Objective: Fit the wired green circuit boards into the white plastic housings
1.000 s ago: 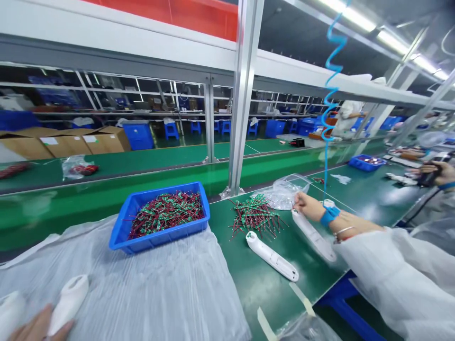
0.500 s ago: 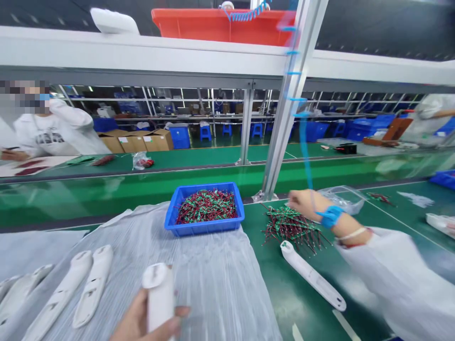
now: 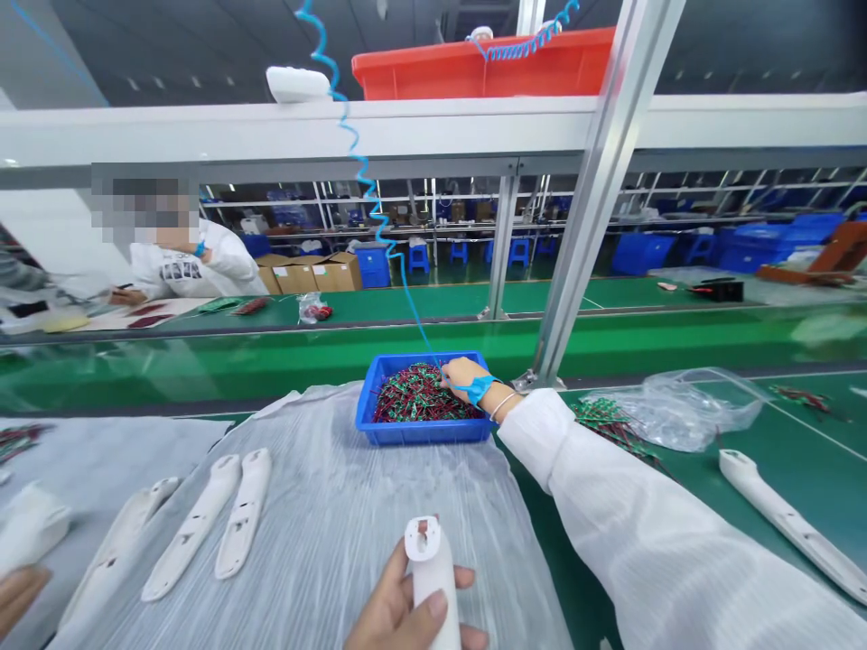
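My left hand [image 3: 413, 605], low in the middle, is wrapped around a long white plastic housing [image 3: 437, 578], held with its rounded, notched end up. My right hand [image 3: 464, 375], with a blue wrist strap [image 3: 480, 390], is at the right side of a blue bin [image 3: 424, 435]. Its curled fingers touch the heap of small green circuit boards with dark red wires [image 3: 413, 397]. The fingertips are partly hidden, so anything between them cannot be made out. Several more white housings [image 3: 244, 515] lie left on the translucent sheet [image 3: 318, 542].
Right of my sleeve are another pile of wired boards [image 3: 610, 420], a clear plastic bag [image 3: 684, 415] and a white housing [image 3: 792, 519]. A co-worker's hand [image 3: 20, 591] shows at the left edge. A metal post [image 3: 596, 199] rises behind the bin; a blue coiled cord [image 3: 369, 190] hangs down.
My right hand has moved left from the loose pile of wired boards to the blue bin. My left hand still holds the white housing, now turned to show its notched end. The view has shifted.
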Available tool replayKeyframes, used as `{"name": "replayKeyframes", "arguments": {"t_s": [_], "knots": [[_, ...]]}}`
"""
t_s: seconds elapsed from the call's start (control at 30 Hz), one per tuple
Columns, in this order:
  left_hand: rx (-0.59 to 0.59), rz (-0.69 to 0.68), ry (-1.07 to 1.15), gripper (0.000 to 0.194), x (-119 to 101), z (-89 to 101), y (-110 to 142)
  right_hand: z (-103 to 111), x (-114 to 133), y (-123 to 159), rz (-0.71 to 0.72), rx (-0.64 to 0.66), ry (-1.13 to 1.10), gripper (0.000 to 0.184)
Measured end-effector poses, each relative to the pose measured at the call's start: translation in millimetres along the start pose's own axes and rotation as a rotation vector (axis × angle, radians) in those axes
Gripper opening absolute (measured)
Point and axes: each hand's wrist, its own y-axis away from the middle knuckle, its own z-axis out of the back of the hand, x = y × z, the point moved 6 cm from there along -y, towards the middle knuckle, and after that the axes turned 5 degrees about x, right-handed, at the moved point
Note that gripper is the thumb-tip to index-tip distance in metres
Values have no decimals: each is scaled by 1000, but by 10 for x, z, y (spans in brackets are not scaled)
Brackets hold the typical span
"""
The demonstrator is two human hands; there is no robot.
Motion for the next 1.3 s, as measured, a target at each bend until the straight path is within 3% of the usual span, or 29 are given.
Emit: {"name": "replayKeyframes", "arguments": {"t_s": [0.3,0.47,0.6,0.73,0.9,1.07,1.17,1.3], "knots": [[48,13,-4,97,-67,-156,-29,400,-437,333,-77,-424,-214,20],[31,-17,24,73,-74,-303,-85,312,-613,400,-37,-511,-361,22],[-44,-36,23,66,-83,-288,-95,232,-601,435,-34,-553,-504,20],[-119,-48,60,60,-140,-229,-29,329,-438,636,18,-562,-661,16],[-140,-122,-31,71,-218,-291,1,486,-50,1225,101,-555,-776,21],[-85,-205,-192,76,-236,-408,-3,607,341,1941,181,-743,-520,7],[-39,-211,-235,78,-202,-444,15,645,519,2242,283,-871,-374,16],[-17,-237,-267,79,-176,-457,66,620,664,2385,422,-921,-356,31]]}}
